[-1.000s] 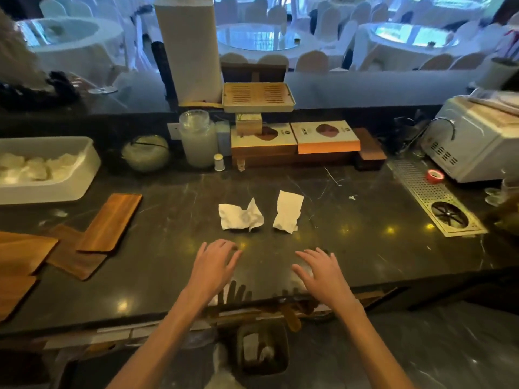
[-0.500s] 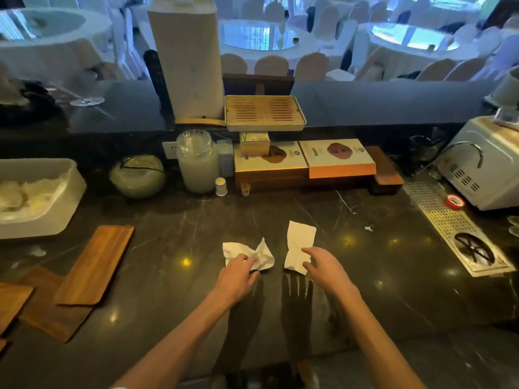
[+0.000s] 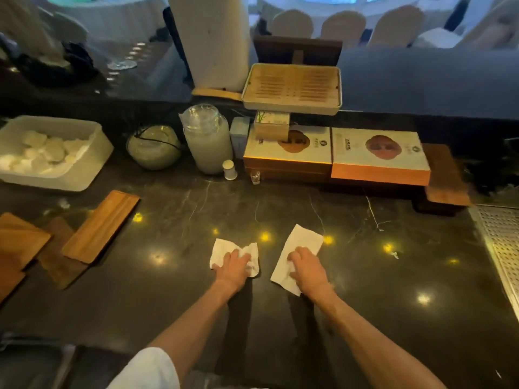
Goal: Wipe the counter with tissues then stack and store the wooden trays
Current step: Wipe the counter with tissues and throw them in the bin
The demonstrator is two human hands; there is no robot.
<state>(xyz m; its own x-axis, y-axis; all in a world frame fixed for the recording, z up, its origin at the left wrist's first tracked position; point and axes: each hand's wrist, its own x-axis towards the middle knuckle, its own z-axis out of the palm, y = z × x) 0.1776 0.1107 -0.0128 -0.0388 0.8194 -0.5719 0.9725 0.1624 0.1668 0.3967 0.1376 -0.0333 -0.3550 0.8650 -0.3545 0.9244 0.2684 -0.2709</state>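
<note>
We count two tissues point(image 3: 234, 258) point(image 3: 297, 256), four trays point(image 3: 101, 226), two boxes point(image 3: 288, 147) point(image 3: 379, 155), two hands point(image 3: 233, 269) point(image 3: 307, 269).

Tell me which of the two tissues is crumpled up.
The tissue under the left hand, the crumpled tissue. The flat tissue under the right hand lies spread as a long sheet.

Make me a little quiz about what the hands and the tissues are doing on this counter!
1. True or false: each hand rests on its own white paper tissue.
2. Which tissue is crumpled, left or right?
3. Where do the flat brown wooden trays lie: A on the dark marble counter, B in the white tub?

Key:
1. True: left hand on one tissue, right hand on the other.
2. Left.
3. A.
</note>
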